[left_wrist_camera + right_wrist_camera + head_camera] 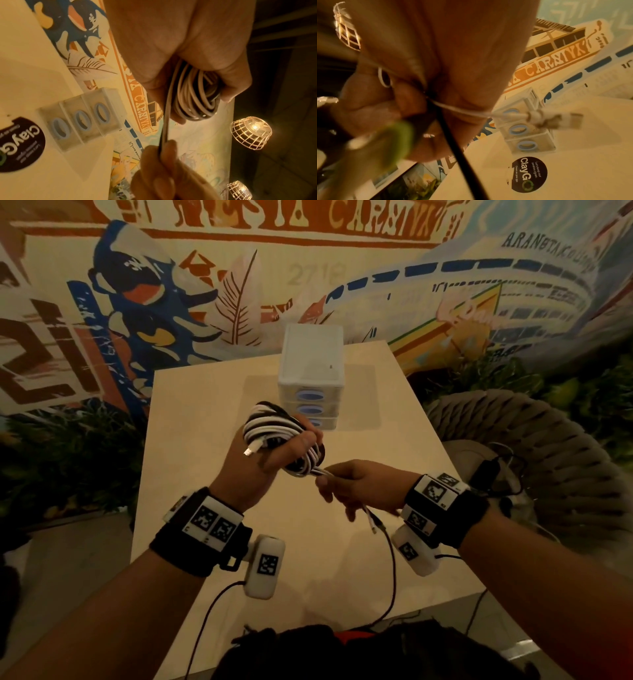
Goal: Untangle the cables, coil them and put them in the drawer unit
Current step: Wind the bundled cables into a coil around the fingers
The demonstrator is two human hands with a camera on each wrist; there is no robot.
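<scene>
My left hand (pixel 274 453) grips a coil of white and black cables (pixel 270 426) held above the table; a white USB plug (pixel 251 449) sticks out by the thumb. In the left wrist view the coil (pixel 193 97) sits in the curled fingers. My right hand (pixel 349 486) pinches the loose ends leading from the coil; a white plug end (pixel 371 523) and a black cable (pixel 390 549) hang below it. The right wrist view shows the white plug (pixel 563 120) and black cable (pixel 453 142). The white drawer unit (pixel 311 364) stands behind, its drawers closed.
The pale table (pixel 191 508) has a round black sticker (pixel 529 174) near its front. A woven chair (pixel 534 440) with dark cables on its seat stands at the right. A painted wall is behind; wire lamps (pixel 250 132) hang overhead.
</scene>
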